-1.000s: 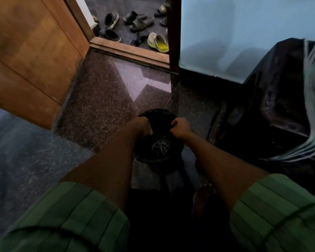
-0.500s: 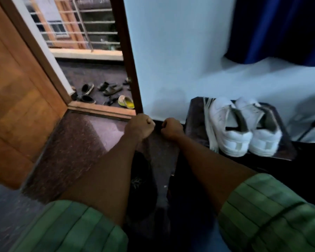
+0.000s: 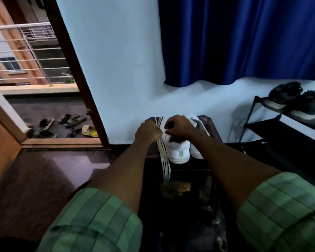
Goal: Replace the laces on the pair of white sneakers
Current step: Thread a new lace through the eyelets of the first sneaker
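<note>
Two white sneakers stand side by side with heels toward me on a small dark stand against the wall. The left sneaker is nearer my hands, and the right sneaker is partly hidden behind my right arm. A bundle of flat white laces lies along the left sneaker's side and hangs over the stand's front edge. My left hand is curled into a fist around the laces' upper part. My right hand is curled over the left sneaker's opening, fingertips at its collar.
A black shoe rack with dark shoes stands at the right. A blue curtain hangs above. At the left, an open doorway shows sandals on the balcony floor, beside a wooden door.
My view swung up from a dark round container on the floor to the stand. Both hands rose from that container and moved right onto the laces and the left sneaker.
</note>
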### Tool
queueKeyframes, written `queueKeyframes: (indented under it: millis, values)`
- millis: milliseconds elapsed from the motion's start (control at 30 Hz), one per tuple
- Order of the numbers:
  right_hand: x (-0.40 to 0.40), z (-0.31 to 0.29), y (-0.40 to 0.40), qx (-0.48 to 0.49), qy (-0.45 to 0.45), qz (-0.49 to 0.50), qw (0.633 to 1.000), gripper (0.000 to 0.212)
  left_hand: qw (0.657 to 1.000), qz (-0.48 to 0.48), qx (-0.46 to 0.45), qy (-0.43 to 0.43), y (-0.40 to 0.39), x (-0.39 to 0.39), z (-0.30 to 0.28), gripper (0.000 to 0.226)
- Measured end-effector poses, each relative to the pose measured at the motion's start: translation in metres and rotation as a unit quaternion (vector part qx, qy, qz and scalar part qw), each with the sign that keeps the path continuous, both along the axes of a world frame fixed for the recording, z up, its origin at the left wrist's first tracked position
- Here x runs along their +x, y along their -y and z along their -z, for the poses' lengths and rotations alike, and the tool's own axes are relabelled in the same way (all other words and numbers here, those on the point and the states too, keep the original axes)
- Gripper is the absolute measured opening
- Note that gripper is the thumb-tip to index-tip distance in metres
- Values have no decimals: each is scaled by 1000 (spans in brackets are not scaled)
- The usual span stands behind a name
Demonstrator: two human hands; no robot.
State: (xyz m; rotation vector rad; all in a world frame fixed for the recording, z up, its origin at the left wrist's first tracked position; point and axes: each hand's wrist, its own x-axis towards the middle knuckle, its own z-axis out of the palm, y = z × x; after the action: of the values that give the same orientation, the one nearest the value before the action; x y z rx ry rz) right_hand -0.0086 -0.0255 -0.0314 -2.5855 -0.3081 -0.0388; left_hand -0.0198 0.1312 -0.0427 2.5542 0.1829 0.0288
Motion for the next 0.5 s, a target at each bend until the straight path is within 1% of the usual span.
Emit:
queueKeyframes:
  millis: [33,67,167,300,433,500]
  values:
    - [-1,4,4,-36,-13,-13,999,14,1000,-8,15,-14,4,1,5,34]
    - [-2,7,6,-62,-12,-14,998,13,999,-16,21,-20,7,1,10,41]
    - [-2,18,5,-95,29,9,995,7,998,-55,25,-26,12,-1,26,46]
    - [5,23,0,-108,30,20,994,11,995,-81,32,-44,8,2,45,60]
    - [10,29,0,-109,40,22,993,12,993,-110,8,-34,8,3,54,59]
    - [9,31,-1,-105,52,22,993,12,993,-112,17,-18,7,2,55,57]
